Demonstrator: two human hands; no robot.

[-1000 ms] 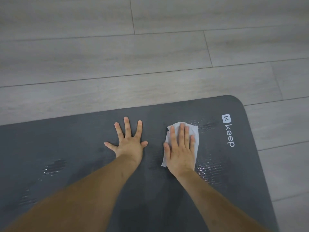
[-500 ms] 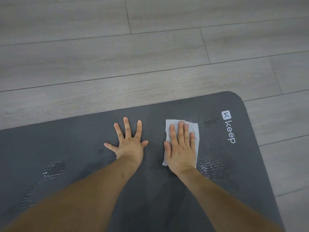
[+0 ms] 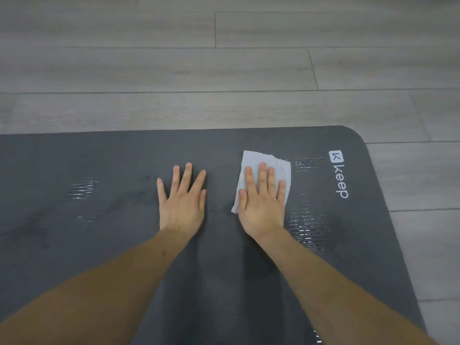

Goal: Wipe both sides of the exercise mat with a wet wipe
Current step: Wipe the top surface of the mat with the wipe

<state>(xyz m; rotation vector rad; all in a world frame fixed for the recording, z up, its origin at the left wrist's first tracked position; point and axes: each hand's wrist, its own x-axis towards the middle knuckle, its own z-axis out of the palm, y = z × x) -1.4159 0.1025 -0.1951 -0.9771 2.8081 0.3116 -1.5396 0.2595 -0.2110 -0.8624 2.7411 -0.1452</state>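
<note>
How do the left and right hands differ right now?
The right hand presses the wet wipe onto the mat; the left hand lies on bare mat. The left hand's fingers are spread, the right hand's closer together. Both lie flat, palm down.

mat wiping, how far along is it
Done: wet streaks glisten on the exercise mat left of the hands and near the Keep logo. In hand: the right hand presses the wet wipe flat by that corner; the left hand rests flat on the mat. Left: the underside, not yet turned up.
</note>
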